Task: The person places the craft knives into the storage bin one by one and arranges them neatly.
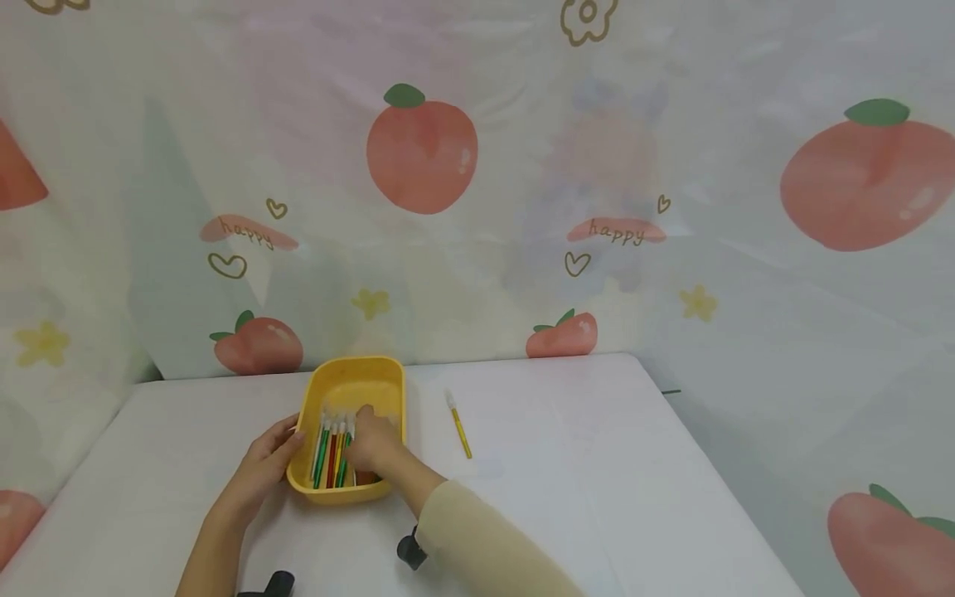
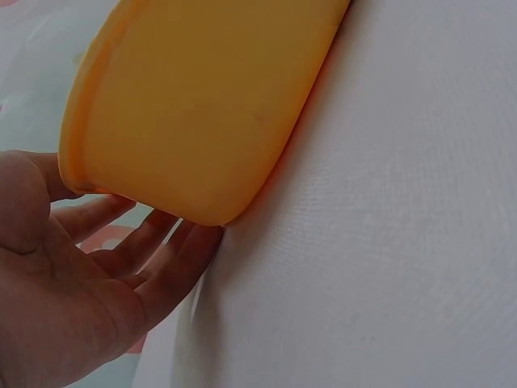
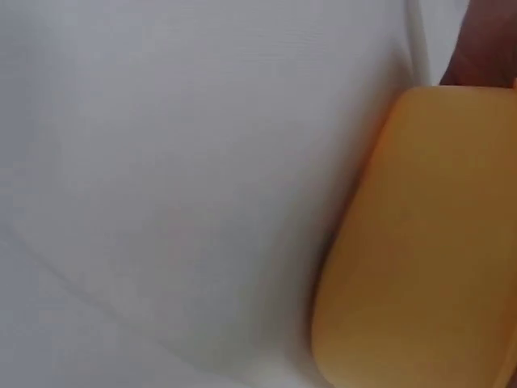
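A yellow plastic box [image 1: 345, 497] stands on the white table, with several slim marker pens [image 1: 322, 452] lying side by side in it, their pale caps toward the far end. My left hand [image 1: 261, 464] grips the box's left side; in the left wrist view, the fingers [image 2: 194, 255] reach along the outer wall and the thumb is at the rim. Inside the box, at the right of the pens, is my right hand [image 1: 376, 444]. Its fingertips are hidden, so whether it pinches a pen is unclear. The right wrist view mostly shows the box's outer wall [image 3: 428, 234].
One yellow marker pen [image 1: 460, 430] with a pale cap lies on the table [image 1: 582, 497], right of the box. Behind the table hangs a light curtain [image 1: 477, 274] printed with peaches. Dark wrist-camera parts [image 1: 411, 550] show at both wrists.
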`<action>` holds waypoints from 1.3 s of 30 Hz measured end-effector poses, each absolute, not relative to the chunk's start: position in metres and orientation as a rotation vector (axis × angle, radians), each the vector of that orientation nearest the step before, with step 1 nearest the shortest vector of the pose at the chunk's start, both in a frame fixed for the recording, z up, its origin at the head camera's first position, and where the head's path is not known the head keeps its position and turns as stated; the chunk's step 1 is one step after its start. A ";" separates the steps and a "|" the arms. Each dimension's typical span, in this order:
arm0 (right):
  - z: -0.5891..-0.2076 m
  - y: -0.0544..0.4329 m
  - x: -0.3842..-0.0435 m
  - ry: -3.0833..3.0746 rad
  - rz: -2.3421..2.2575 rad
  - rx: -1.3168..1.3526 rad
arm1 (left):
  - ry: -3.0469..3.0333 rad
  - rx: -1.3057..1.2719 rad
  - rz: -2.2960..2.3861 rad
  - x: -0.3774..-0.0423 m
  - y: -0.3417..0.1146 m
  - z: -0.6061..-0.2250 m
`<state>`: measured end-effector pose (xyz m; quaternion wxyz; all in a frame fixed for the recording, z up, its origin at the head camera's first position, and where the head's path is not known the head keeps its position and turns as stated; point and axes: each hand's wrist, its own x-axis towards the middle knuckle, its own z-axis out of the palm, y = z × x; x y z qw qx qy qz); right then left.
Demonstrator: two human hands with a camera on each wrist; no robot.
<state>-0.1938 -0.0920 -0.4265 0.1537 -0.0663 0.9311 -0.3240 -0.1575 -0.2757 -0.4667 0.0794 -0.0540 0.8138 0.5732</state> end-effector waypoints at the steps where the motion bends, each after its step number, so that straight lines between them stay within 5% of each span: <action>1: -0.428 -0.093 -0.193 2.666 -0.925 -0.183 | 2.431 -0.165 1.716 -0.158 -0.276 -0.466; 17: -0.419 -0.061 -0.199 2.346 -1.463 -0.458 | 2.419 -0.195 1.709 -0.158 -0.276 -0.467; 39: -0.431 0.062 -0.245 2.379 -1.675 -0.184 | 2.406 -0.187 1.738 -0.157 -0.276 -0.466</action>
